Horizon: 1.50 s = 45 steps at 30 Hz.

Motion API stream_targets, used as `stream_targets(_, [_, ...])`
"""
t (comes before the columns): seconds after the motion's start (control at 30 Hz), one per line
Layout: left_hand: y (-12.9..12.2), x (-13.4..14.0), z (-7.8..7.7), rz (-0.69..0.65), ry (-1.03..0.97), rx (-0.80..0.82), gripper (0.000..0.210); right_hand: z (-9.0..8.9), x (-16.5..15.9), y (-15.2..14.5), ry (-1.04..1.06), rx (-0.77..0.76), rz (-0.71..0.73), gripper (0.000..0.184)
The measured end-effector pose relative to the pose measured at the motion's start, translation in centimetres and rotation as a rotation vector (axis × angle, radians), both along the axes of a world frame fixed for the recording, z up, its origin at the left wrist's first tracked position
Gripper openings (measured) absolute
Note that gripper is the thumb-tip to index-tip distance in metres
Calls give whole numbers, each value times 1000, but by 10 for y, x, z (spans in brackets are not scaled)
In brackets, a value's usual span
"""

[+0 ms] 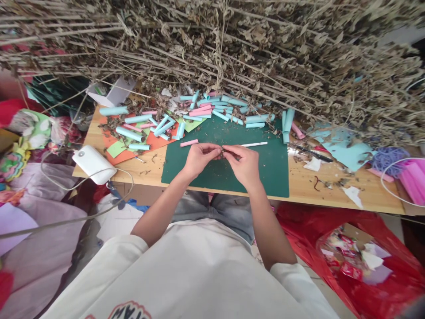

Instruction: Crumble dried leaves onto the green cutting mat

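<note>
Over the green cutting mat (pixel 272 173), my left hand (pixel 201 158) and my right hand (pixel 244 163) meet at the fingertips. Both are closed in a pinch around something small and dark, too small to make out. A pink paper roll (pixel 189 143) lies just beyond my left hand. Behind my right hand rests a thin white stick (pixel 255 144), partly hidden by the fingers. Blue paper rolls (pixel 260 118) and more pink ones are scattered along the mat's far edge, with dry crumbs around them.
Dried plant stalks (pixel 199 48) hang low across the whole far side. A white power bank (pixel 94 164) with a cable sits at the table's left edge. Orange paper (pixel 122 144) lies left, a black pen (pixel 314 154) right. A red trash bag (pixel 308 230) stands below right.
</note>
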<state>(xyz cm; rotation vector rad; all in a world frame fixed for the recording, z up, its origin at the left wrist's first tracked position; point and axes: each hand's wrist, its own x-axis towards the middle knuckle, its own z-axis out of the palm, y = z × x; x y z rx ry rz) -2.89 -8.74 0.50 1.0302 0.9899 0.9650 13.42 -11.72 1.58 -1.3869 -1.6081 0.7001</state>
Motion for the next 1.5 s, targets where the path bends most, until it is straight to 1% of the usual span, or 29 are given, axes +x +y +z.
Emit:
stream_targets(0.07, [1,-2,-1,-28,26,10,30,-2,1,0,-36,45,-10,15])
stream_targets(0.17, [2,-4,-4,-64,95,46,26,-5,1,-2,-123,134,21,16])
stream_targets(0.27, [2,-3,-7,-42,122,72,23,-6,-3,-4,-158,167,14,17])
stream_targets(0.33, [2,-1,-6,4,72,59,23,-5,-8,-5,-79,132,-53,15])
stream_targets(0.43, [1,3,-4,51,-33,2,24,-7,-14,-7,97,41,-150,14])
stream_targets(0.53, [0,1,-3,53,-80,-54,27,-8,-15,-7,179,-23,-163,16])
stream_targets(0.63, [-1,-2,-5,41,-47,-54,29,-7,-15,-7,209,-51,-120,25])
stream_targets(0.67, [-1,-3,-6,35,-31,-47,30,-6,-14,-7,205,-48,-105,25])
stream_targets(0.73, [-2,-2,-8,20,-5,-26,31,-5,-14,-8,168,-22,-101,19])
stream_targets(0.83, [-3,0,-9,22,22,21,27,-8,-16,-8,154,0,-147,12])
stream_targets(0.93, [-3,2,-10,72,24,51,20,-15,-17,-8,295,-54,-222,11])
stream_targets(1.03, [-2,1,-9,115,18,50,22,-21,-15,-6,455,-113,-270,15])
stream_targets(1.1, [-2,-1,-9,94,27,44,27,-23,-14,-5,499,-123,-237,16])
stream_targets(1.2, [-3,-1,-8,28,63,46,33,-23,-14,-4,512,-137,-204,19])
stream_targets(1.3, [-5,1,-7,2,173,106,32,-20,-15,-5,461,-150,-222,18])
stream_targets(1.37, [-8,2,-6,9,284,182,26,-17,-16,-7,324,-120,-206,13])
stream_targets(1.43, [-10,3,-6,15,359,238,21,-14,-16,-10,150,-63,-172,12])
stream_targets(1.5, [-11,3,-6,18,338,233,19,-12,-17,-13,63,-12,-155,13])
